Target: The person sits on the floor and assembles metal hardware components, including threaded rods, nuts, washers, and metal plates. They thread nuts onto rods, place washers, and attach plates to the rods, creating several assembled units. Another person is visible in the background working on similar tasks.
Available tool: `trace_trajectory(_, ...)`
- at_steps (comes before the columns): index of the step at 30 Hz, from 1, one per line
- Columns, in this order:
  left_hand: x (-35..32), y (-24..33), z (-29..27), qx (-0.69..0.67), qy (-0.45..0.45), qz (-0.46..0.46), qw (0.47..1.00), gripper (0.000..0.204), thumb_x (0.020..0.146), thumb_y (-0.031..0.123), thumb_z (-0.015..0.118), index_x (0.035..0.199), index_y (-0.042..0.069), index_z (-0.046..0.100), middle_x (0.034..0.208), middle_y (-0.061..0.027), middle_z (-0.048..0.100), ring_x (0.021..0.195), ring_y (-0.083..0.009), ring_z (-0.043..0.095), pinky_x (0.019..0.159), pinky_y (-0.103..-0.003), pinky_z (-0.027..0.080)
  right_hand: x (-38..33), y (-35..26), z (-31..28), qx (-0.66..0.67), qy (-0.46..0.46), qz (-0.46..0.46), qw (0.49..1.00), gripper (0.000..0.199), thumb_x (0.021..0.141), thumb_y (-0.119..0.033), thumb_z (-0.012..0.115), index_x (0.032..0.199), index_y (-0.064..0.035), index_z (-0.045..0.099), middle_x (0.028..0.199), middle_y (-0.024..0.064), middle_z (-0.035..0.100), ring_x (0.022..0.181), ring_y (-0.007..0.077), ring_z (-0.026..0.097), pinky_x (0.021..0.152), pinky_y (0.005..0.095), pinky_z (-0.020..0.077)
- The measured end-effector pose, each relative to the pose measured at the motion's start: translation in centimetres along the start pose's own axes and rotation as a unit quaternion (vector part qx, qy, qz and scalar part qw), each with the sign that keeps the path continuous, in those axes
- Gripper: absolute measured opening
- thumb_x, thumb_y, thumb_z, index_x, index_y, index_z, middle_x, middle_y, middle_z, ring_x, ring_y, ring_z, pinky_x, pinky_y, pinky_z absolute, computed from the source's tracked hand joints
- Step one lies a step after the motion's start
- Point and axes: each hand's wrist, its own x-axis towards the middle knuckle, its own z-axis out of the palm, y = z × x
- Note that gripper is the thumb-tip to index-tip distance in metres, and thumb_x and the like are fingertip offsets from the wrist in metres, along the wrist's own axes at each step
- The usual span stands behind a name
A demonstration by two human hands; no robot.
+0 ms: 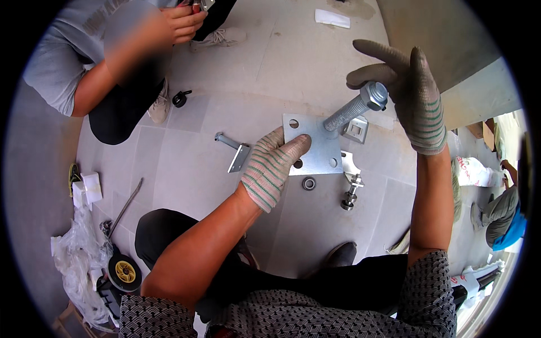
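Observation:
My gloved left hand (pixel 267 172) grips a square metal plate (pixel 318 147) by its left edge, thumb on the face. The plate has corner holes, and a thick threaded bolt (pixel 346 112) rises from it at a tilt. A hex nut (pixel 374 96) sits at the bolt's upper end. Close to that nut, my gloved right hand (pixel 417 101) is open with fingers spread, holding nothing. On the floor below lie a ring bearing (pixel 309 183), a bracket with a square opening (pixel 356 130), and a bolt carrying rollers (pixel 350 194). Another plate with a bolt (pixel 239 158) rests left of my hand.
A person in a grey shirt (pixel 56 62) crouches at the far left. A small black object (pixel 179 99) lies near their shoe. Plastic wrapping (pixel 79 259), a metal bar (pixel 126 208) and a yellow-hubbed wheel (pixel 124 272) are at left. Another person (pixel 501 217) is at right.

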Motion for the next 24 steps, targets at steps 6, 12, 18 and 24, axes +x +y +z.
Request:
trace_trajectory(6,-0.5,0.4,0.4,0.003,-0.021,-0.007,1.0,0.035,0.099,0.021,0.07,0.128,0.002,0.067,0.101,-0.0039,0.072,0.086,-0.0109,0.066,0.077,-0.027,0.054,1.4,2.2,-5.6,0.011,0.014,-0.018,1.0,0.086,0.107,-0.065,0.026,0.135,0.0094,0.06,0.088,0.015,0.074,0.096,0.0248,0.07,0.107,0.0414,0.0481)
trace_trajectory(12,0.5,0.2,-0.8,-0.048,-0.001,0.015,0.999,0.04,0.099,0.021,0.069,0.132,-0.001,0.063,0.114,-0.0105,0.072,0.106,-0.0194,0.071,0.095,-0.038,0.059,0.8,2.0,-1.5,0.038,-0.102,0.024,0.994,0.096,0.102,-0.075,0.025,0.144,0.0059,0.055,0.109,0.0197,0.076,0.107,0.0296,0.071,0.11,0.0446,0.0457)
trace_trajectory(18,0.4,1.6,0.3,-0.112,0.039,-0.005,0.993,0.04,0.098,0.019,0.068,0.133,-0.001,0.062,0.114,-0.0106,0.071,0.106,-0.0204,0.071,0.099,-0.038,0.057,1.4,2.9,-3.4,0.072,0.006,-0.041,0.997,0.091,0.104,-0.071,0.031,0.15,0.0056,0.047,0.118,0.0223,0.073,0.117,0.0308,0.068,0.113,0.0443,0.0438)
trace_trajectory(24,0.9,0.4,-0.7,-0.063,0.027,0.018,0.997,0.038,0.098,0.018,0.07,0.131,0.0,0.063,0.116,-0.0098,0.071,0.107,-0.0199,0.07,0.099,-0.038,0.057,1.1,2.1,-3.2,-0.009,-0.038,-0.001,0.999,0.089,0.104,-0.071,0.029,0.135,0.006,0.061,0.093,0.0161,0.073,0.099,0.0239,0.07,0.111,0.042,0.0426)
